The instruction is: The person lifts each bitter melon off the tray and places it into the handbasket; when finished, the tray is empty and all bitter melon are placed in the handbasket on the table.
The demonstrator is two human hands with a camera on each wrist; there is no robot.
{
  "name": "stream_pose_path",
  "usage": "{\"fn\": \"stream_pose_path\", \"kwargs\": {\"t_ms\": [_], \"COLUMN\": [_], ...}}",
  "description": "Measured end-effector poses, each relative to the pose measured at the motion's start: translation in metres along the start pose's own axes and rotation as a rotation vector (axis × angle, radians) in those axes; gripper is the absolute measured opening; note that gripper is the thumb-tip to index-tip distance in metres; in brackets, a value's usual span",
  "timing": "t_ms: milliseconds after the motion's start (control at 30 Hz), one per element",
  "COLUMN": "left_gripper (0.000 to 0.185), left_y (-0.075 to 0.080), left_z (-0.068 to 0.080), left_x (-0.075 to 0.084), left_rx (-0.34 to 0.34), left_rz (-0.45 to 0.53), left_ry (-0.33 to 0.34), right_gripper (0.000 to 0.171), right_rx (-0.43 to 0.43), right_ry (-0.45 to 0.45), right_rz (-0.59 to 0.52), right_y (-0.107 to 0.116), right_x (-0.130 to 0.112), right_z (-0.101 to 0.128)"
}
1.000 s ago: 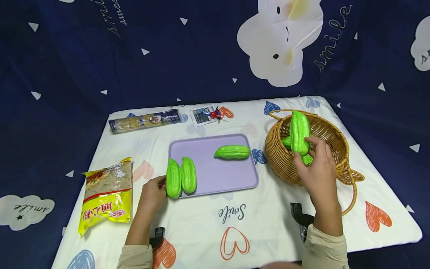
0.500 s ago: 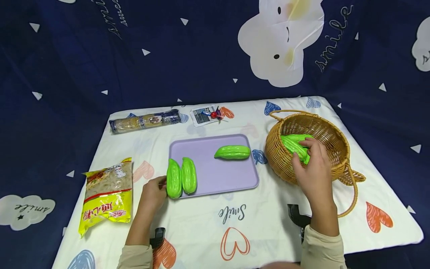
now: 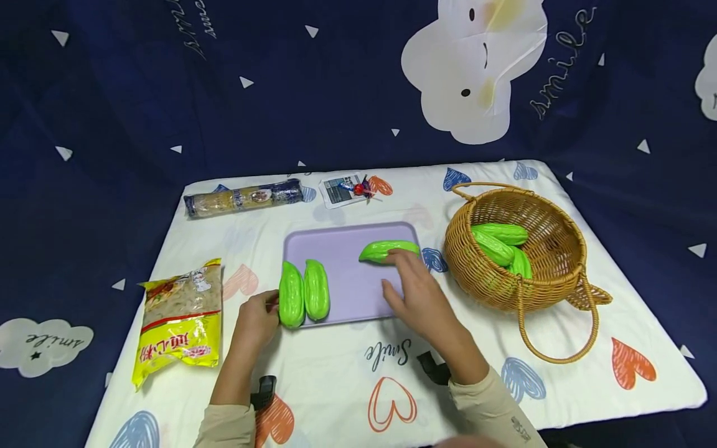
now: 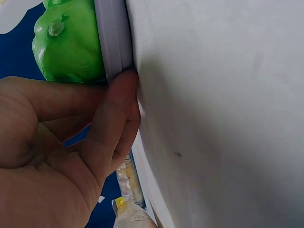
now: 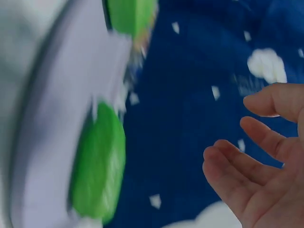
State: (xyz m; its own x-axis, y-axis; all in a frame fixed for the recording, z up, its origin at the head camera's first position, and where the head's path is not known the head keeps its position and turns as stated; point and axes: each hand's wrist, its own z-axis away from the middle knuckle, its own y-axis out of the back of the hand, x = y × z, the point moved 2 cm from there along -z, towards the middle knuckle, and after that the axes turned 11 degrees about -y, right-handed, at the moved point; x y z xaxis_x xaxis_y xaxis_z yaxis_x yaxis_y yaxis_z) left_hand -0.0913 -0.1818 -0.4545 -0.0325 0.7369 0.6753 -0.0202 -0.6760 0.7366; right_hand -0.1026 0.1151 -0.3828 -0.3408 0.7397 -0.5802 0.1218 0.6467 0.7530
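Observation:
My left hand [image 3: 254, 320] pinches the left rim of the lilac tray [image 3: 355, 292], thumb and fingertips meeting at its edge in the left wrist view. Just inside that rim lie two bright green bitter melons, an outer one [image 3: 291, 295] and an inner one [image 3: 317, 290], side by side. A third bitter melon [image 3: 374, 251] rests at the tray's back right. Over the tray's right part hovers my right hand [image 3: 422, 298], overlapping that melon in the head view. In the right wrist view its fingers [image 5: 228, 175] are spread, holding nothing, with the melon [image 5: 99, 166] apart from them.
A wicker basket [image 3: 467, 270] with several bitter melons [image 3: 495, 246] stands right of the tray, its front handle [image 3: 560, 359] hanging down. A yellow food bag [image 3: 182, 320] lies on the left. Behind are a long noodle packet [image 3: 243, 199] and a small packet [image 3: 338, 193] with lollipops [image 3: 359, 189].
My right hand lowered a bitter melon into the basket, let it go, then moved left over the tray. The basket's front handle now hangs forward. My left hand stays at the tray's rim.

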Motion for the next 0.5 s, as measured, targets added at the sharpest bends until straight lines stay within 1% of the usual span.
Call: {"fn": "stream_pose_path", "kwargs": {"t_ms": [100,200,400,500], "left_gripper": [0.035,0.035,0.035,0.035], "left_y": [0.000,0.000,0.000,0.000], "left_z": [0.000,0.000,0.000,0.000], "left_x": [0.000,0.000,0.000,-0.001], "left_rx": [0.003,0.005,0.015,0.016], "left_rz": [-0.003,-0.010,-0.009,-0.007], "left_ry": [-0.003,-0.004,-0.015,-0.012], "right_gripper": [0.033,0.034,0.044,0.050], "right_rx": [-0.102,-0.183,-0.322,-0.374], "right_ry": [0.043,0.078,0.132,0.144], "right_rz": [0.018,0.039,0.114,0.150], "right_y": [-0.024,-0.046,-0.082,-0.097], "right_x": [-0.013,-0.024,-0.040,-0.044], "right_z": [-0.003,-0.005,-0.006,-0.005]}}
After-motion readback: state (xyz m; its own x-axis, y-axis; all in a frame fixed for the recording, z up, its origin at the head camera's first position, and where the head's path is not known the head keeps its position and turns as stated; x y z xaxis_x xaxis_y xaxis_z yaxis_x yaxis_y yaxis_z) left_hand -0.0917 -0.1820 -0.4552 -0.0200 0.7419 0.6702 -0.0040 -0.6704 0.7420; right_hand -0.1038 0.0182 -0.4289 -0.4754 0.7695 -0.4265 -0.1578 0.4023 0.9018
